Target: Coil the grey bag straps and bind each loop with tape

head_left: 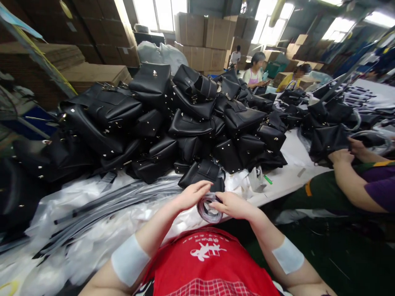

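Note:
My left hand (194,194) and my right hand (233,204) meet just above my red apron, both closed on a coiled strap wrapped in clear plastic (209,209). The coil hangs between my fingers at the table's near edge. Right behind my hands lies a small black handbag (203,172), the nearest one of a large heap of black handbags (173,119) that covers the white table (293,172).
Black straps in clear plastic sleeves (117,201) lie to my left. A co-worker's arms (352,164) reach over bags at the right. Other people (256,74) sit at the far end. Cardboard boxes (203,37) are stacked behind. A small green object (268,179) lies on the table.

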The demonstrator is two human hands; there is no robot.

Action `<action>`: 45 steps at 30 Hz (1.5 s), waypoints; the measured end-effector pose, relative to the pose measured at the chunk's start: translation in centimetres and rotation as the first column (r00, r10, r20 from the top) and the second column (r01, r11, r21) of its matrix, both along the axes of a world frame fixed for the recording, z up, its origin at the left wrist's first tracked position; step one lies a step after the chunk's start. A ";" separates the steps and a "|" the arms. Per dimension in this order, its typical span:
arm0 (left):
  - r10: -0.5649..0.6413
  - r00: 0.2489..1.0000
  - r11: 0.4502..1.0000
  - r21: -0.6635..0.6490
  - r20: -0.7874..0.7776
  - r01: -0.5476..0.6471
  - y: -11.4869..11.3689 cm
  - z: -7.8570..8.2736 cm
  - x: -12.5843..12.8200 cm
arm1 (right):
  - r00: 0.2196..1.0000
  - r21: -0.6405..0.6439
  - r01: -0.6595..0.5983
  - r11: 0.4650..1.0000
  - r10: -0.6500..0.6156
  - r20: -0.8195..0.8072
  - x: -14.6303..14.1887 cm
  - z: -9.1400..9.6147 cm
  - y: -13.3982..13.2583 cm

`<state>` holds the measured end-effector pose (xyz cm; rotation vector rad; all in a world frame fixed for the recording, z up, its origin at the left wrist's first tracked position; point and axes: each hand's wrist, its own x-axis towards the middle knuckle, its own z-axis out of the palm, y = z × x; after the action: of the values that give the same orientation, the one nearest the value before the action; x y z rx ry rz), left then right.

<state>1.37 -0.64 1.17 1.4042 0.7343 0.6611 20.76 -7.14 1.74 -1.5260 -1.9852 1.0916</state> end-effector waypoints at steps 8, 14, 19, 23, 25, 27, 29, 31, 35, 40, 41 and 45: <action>0.276 0.961 0.960 0.053 -0.017 -0.275 -1.2 -0.8 1.6 | 0.966 0.028 0.170 0.985 -0.161 -0.201 -1.0 -2.1 0.2; 0.392 0.919 0.920 -0.032 0.029 -0.392 -1.6 -1.2 1.1 | 0.866 -0.072 0.303 0.950 -0.306 -0.395 -2.4 -4.4 -1.0; -0.038 0.983 0.998 0.051 -0.178 0.047 -2.3 -0.8 0.0 | 0.979 -0.097 0.058 0.994 -0.076 -0.187 -0.7 -3.4 -1.5; -0.216 0.932 0.972 0.025 -0.292 0.234 -3.9 -1.8 0.4 | 0.981 -0.164 -0.121 0.979 0.093 -0.167 -0.1 -3.8 -2.1; -0.188 0.934 0.974 0.062 -0.303 0.216 -4.6 -2.6 0.8 | 0.973 -0.185 -0.113 0.976 0.071 -0.217 -0.4 -5.0 -2.6; -0.181 0.935 0.975 0.070 -0.305 0.211 -5.0 -3.2 1.1 | 0.957 -0.220 -0.115 0.969 0.049 -0.286 -0.5 -6.8 -3.1; -0.176 0.931 0.979 0.043 -0.321 0.199 -5.2 -3.7 1.2 | 0.941 -0.297 -0.141 0.944 0.034 -0.337 0.1 -8.8 -3.7; -0.146 0.923 0.987 0.010 -0.357 0.160 -5.3 -4.1 1.2 | 0.968 -0.386 -0.030 0.922 -0.069 -0.241 2.0 -11.0 -4.0; -0.079 0.906 0.995 -0.082 -0.416 0.050 -5.3 -4.7 0.8 | 0.855 -0.278 0.514 0.811 -0.461 0.236 8.6 -15.3 -3.8; -0.077 0.893 0.980 -0.199 -0.443 -0.014 -5.4 -4.8 0.4 | 0.577 0.000 0.735 0.678 -0.625 0.526 14.8 -19.9 -3.0; -0.068 0.891 0.978 -0.205 -0.449 -0.029 -5.4 -4.8 0.4 | 0.558 0.039 0.725 0.687 -0.620 0.551 15.2 -20.7 -2.8; -0.043 0.885 0.970 -0.231 -0.463 -0.074 -5.7 -4.6 0.4 | 0.555 0.118 0.632 0.766 -0.554 0.620 15.4 -22.7 -2.0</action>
<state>1.80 -6.29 -3.43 1.3398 1.1675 0.2252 36.19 -9.09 -20.92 -2.6348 -1.4843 0.4200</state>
